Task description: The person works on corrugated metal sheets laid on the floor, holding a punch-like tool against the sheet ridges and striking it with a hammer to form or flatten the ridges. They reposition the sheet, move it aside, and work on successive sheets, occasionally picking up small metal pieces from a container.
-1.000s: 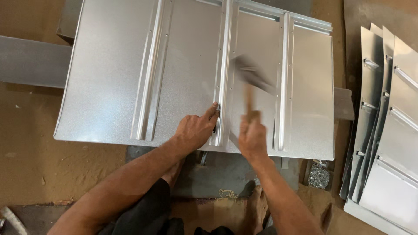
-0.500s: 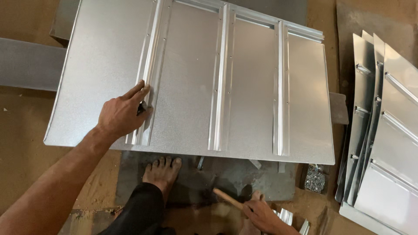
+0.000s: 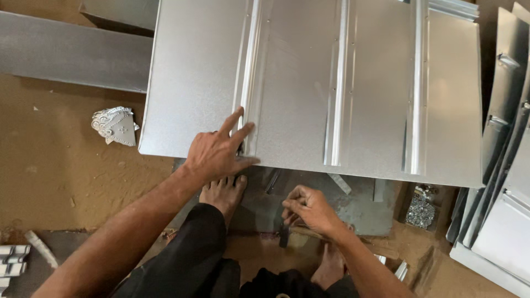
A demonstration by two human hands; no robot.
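Now left hand [image 3: 218, 153] shifted to leftmost seam, spread flat on galvanised ribbed sheet [image 3: 309, 83] over floor; right hand [image 3: 309, 208] dropped below sheet edge, fingers curled, hammer [image 3: 284, 236] laid beneath; hammering paused.

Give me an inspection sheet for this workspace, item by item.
Surface: bare dirt floor.
Job's things: ribbed galvanised sheet panel lying flat.
Clutter: folded metal scrap; pile of small fasteners.
Grippers: left hand pressing the panel's near edge by a rib; right hand low, closed around something unclear.
Cables: nothing seen.
Surroundings: stacked panels at right; long metal piece at left.
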